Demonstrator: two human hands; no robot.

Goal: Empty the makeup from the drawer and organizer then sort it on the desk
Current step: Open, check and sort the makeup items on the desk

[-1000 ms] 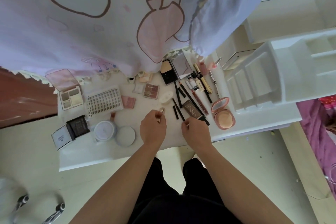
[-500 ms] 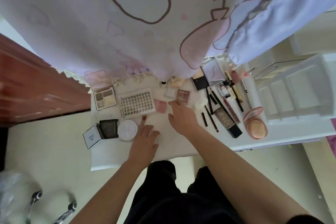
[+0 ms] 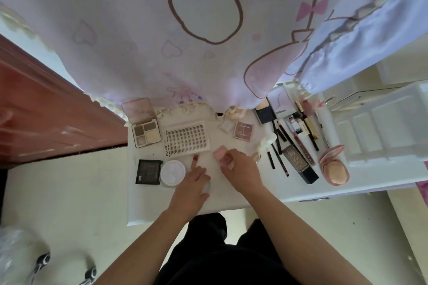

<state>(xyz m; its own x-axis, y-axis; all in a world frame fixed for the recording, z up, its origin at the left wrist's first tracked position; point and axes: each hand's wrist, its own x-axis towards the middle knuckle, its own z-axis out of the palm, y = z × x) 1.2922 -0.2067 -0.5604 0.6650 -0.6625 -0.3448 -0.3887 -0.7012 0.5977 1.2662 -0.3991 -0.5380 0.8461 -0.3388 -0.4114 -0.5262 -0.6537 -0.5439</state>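
Near the middle of the table (image 3: 150, 203), a little in from the front edge, my right grip (image 3: 240, 170) is clamped on the pink compact (image 3: 219, 153). The fingers curl over its near side and the free corner pokes out toward the far left. That's the piece in play. It sits cornerwise, one diagonal running from the grip out toward the lash tray (image 3: 187, 138). It's just beside that tray's near right corner, not quite touching as far as I can tell.

My left grip (image 3: 191, 186) is released, lying flat toward the front edge with the forefinger stretched out to a small red tube (image 3: 196, 158). Whether it actually touches, I can't say. A round white jar (image 3: 173, 172) sits right against that hand's left side.

Now the call. The compact lies ahead and left of the right grip, between the two hands, but the right one has it, so the right does the carrying. Its likely family, the small brown-pink palette (image 3: 243, 130), lies toward the far edge and slightly right of the compact, so I reckon it's a short push away from me.

The pencils (image 3: 280, 159) run roughly front to back toward the right edge, beside the white organizer (image 3: 379, 127). Mind the lash tray when the compact lifts.
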